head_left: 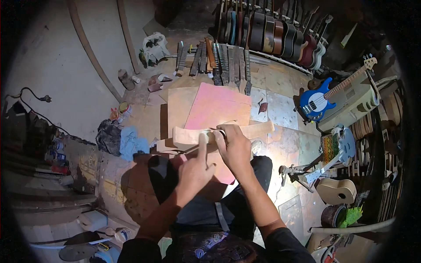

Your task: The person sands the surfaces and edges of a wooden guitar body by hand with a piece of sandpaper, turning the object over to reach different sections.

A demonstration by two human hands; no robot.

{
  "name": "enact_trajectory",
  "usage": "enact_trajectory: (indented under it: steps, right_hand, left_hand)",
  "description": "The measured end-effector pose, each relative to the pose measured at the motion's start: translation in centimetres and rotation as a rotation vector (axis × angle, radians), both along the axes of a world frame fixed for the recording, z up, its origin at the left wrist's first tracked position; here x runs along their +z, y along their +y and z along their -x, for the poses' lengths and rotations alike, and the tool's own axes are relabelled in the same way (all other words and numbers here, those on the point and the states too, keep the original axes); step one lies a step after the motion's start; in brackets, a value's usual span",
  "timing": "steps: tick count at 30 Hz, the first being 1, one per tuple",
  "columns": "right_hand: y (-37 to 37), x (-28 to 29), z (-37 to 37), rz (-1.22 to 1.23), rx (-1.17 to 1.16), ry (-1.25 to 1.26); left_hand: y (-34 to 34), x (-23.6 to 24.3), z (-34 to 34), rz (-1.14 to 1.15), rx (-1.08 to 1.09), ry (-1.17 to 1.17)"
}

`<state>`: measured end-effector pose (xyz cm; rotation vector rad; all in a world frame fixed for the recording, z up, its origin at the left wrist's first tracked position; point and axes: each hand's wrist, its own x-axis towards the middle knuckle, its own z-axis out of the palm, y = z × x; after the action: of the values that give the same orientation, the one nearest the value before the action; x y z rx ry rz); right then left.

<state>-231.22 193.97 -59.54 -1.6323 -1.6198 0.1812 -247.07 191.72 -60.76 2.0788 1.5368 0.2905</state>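
Observation:
A long pale piece of shaped wood [186, 136] lies across in front of my knees, with a block-like left end and a curved right end. My left hand [196, 168] has its index finger stretched onto the wood and its thumb held apart. Curled over the middle of the wood, my right hand [235, 147] has its fingers closed. A thin dark edge shows by its fingertips; what it belongs to is hidden. Beneath the wood, a pink board [219, 107] rests on a tan sheet [176, 98], and another wooden block [165, 145] sits under the left end.
Several guitar necks [228, 61] lie on the floor ahead, before a row of guitars [272, 35]. A blue bass guitar [316, 101] leans on a box at right, with an unfinished guitar body [335, 191] nearer. Left are a blue cloth [131, 142] and a black bag [108, 136].

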Motion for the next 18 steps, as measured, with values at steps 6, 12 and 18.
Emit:
enact_trajectory:
  steps: [6, 12, 18]
  right_hand:
    - [-0.5, -0.3, -1.9, 0.0, -0.027, 0.0]
    - [-1.6, -0.7, -3.0, 0.076, -0.038, 0.034]
    - [-2.1, -1.0, -3.0, 0.051, -0.05, 0.041]
  left_hand:
    - [-2.0, -2.8, -0.6, -0.119, -0.141, -0.274]
    - [-1.4, -1.7, -1.4, -0.039, -0.059, -0.323]
    - [0.0, -2.6, -2.8, -0.07, -0.105, -0.428]
